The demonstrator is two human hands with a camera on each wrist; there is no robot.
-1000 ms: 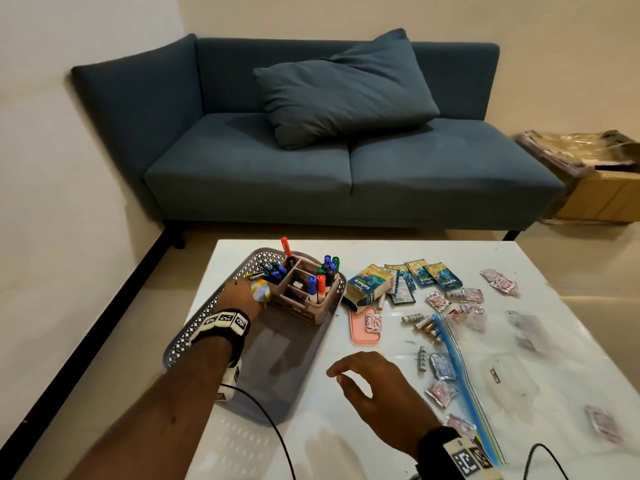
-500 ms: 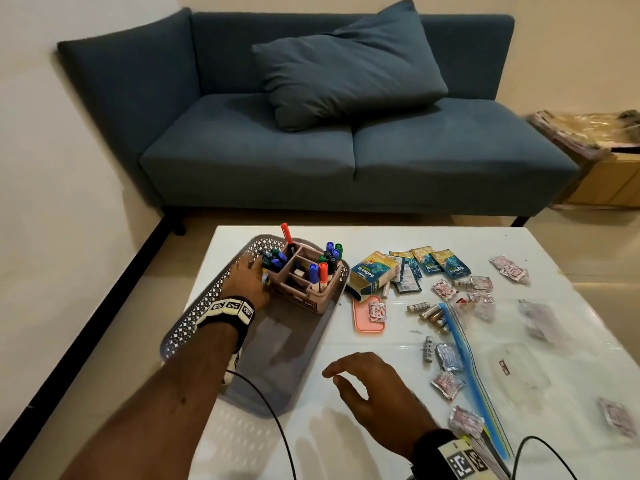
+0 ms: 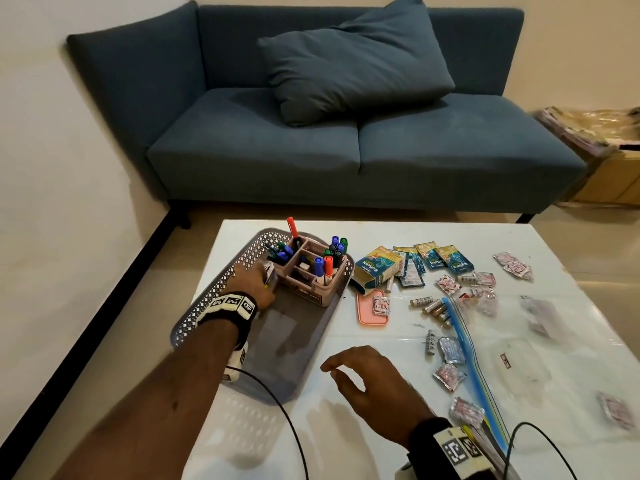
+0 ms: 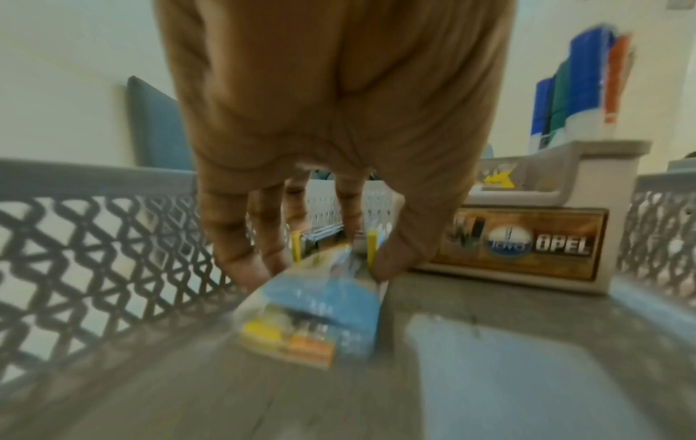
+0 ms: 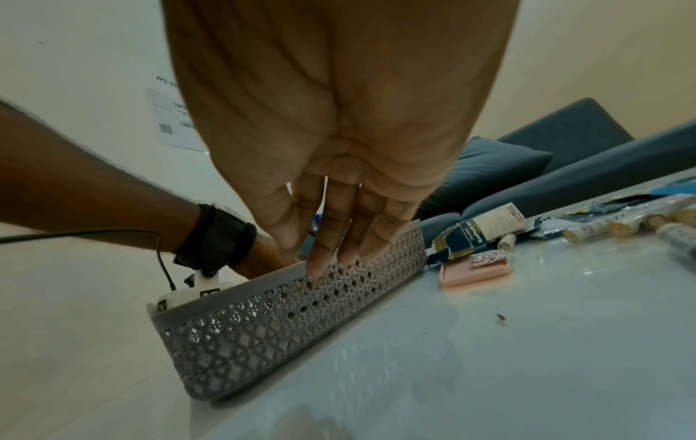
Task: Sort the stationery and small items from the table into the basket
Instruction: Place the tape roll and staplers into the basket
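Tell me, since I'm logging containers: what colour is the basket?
Grey, with a lattice-cut wall; the basket shows best in the right wrist view.

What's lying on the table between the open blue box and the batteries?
In the head view, a pink lid with one small foil sachet on it lies between the open blue box and the batteries.

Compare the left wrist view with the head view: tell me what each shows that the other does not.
Only the left wrist view shows the left hand pinching a blue-and-yellow packet low inside the basket, and the OPEL label face-on.

Only the head view shows the right hand hovering open over the table, the scattered sachets, batteries, zip bag and sofa.

Both show the basket, organizer and markers.
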